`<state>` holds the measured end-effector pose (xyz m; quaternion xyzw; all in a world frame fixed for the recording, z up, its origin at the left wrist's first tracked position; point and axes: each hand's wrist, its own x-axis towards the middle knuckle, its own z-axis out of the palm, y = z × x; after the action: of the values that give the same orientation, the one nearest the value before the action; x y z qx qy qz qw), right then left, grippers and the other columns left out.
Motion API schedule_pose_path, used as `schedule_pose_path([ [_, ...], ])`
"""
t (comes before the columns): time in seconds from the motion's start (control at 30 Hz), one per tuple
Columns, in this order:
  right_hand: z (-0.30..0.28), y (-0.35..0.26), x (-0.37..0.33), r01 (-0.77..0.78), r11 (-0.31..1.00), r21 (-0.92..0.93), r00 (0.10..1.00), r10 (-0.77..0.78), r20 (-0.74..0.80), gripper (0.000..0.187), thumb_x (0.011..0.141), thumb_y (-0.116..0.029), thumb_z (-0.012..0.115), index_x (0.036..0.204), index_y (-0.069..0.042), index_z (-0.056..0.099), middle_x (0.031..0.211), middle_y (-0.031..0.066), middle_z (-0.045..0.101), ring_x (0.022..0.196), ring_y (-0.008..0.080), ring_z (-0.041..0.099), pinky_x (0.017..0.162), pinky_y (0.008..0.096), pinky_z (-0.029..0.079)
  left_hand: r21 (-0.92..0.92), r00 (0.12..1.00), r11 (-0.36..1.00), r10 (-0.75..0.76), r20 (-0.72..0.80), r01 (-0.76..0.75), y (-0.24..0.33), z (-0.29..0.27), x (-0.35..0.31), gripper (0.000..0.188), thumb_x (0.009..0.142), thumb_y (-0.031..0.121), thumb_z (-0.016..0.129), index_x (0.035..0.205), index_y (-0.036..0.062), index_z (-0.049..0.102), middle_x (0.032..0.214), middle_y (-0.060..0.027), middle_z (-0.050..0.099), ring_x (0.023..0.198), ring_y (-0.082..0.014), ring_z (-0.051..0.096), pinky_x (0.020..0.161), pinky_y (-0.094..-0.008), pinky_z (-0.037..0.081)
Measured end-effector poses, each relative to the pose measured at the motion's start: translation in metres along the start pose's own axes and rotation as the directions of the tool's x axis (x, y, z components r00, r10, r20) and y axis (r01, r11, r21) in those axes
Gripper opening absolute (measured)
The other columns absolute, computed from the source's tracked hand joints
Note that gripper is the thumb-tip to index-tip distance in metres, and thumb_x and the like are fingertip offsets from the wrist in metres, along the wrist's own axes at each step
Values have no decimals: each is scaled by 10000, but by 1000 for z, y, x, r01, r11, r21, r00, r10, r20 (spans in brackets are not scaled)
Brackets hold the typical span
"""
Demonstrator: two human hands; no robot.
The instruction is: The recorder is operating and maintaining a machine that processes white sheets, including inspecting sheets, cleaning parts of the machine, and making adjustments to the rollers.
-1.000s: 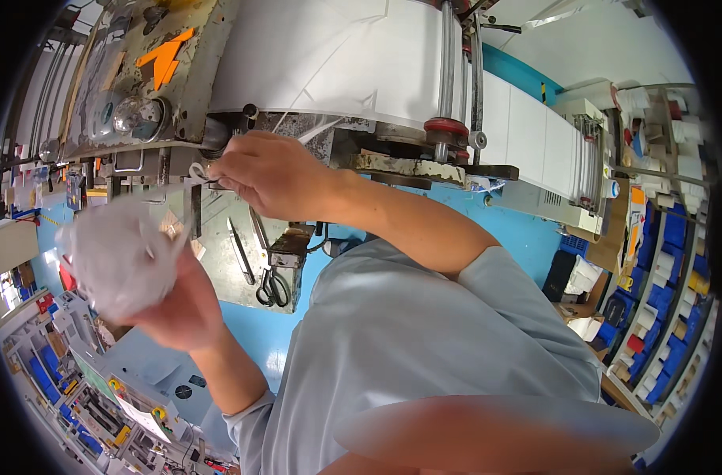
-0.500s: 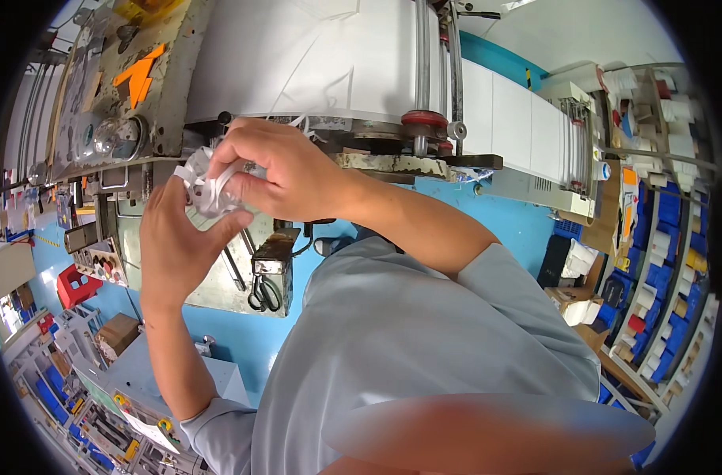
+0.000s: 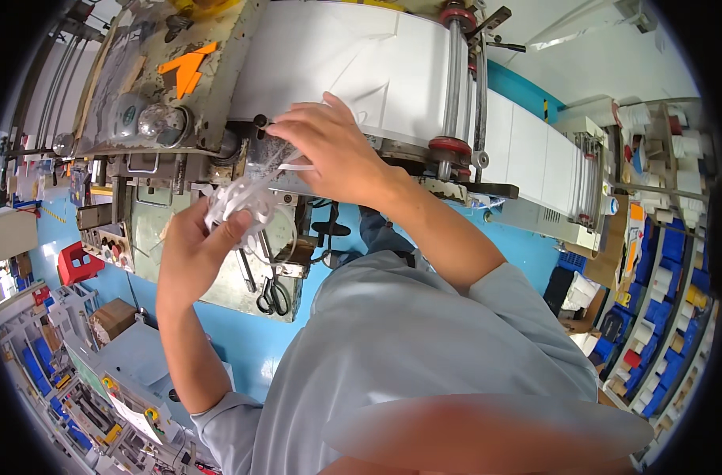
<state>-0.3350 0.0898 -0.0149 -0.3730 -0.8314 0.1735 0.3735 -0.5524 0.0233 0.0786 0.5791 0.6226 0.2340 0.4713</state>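
Observation:
A tangled bunch of thin white strips [image 3: 240, 204] is gripped in my left hand [image 3: 193, 257], thumb pressed on top. Loose loops of it hang below toward the scissors. My right hand [image 3: 333, 150] is up and to the right of the bunch, its fingers stretched apart. One strip runs from the bunch to the underside of this hand, and a thin loop shows beyond its knuckles. Whether the hidden thumb pinches that strip is not visible. Beyond both hands lies a wide white sheet [image 3: 329, 55] on the machine.
Black-handled scissors [image 3: 273, 298] lie on the pale machine ledge below my hands. Orange pieces [image 3: 188, 70] rest on the worn metal housing at the left. A roller with red collars [image 3: 449, 147] stands right of the sheet. Shelves with blue bins [image 3: 660, 277] line the far right.
My right hand has pulled away from the bunch, up and to the right, and its fingers have spread. The strips have loosened into hanging loops. My left hand keeps its hold.

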Motion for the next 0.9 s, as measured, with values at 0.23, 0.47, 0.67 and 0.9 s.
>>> schedule_pose_path([
  [0.23,15,13,-2,79,994,70,988,-68,-139,297,697,-28,737,966,-101,634,1114,36,587,1053,238,564,1013,495,361,-77,998,995,-57,9,57,-7,11,-3,302,865,298,708,862,8,620,732,31,492,632,-53,383,521,-238,304],
  [0.47,15,21,-2,6,996,87,987,8,-159,219,735,-46,727,923,-104,632,1048,34,603,1000,234,574,984,485,377,215,938,940,304,-167,-266,-5,20,0,319,817,225,752,826,-48,586,943,-84,490,726,-144,431,602,-257,343],
  [0.67,15,21,4,-56,996,-68,977,41,-208,173,769,-85,709,916,-109,621,976,24,620,983,220,579,1009,506,331,208,998,977,-48,-39,55,9,9,-1,303,826,238,740,855,-33,608,769,-26,525,652,-85,425,544,-250,343],
  [0.9,50,-7,23,139,989,41,987,-136,-85,233,674,-48,687,881,-133,620,805,7,607,831,218,600,930,419,384,-107,996,992,-55,66,62,-1,-32,-24,278,912,177,618,1087,-39,603,899,-28,652,797,-73,562,728,-216,445],
])
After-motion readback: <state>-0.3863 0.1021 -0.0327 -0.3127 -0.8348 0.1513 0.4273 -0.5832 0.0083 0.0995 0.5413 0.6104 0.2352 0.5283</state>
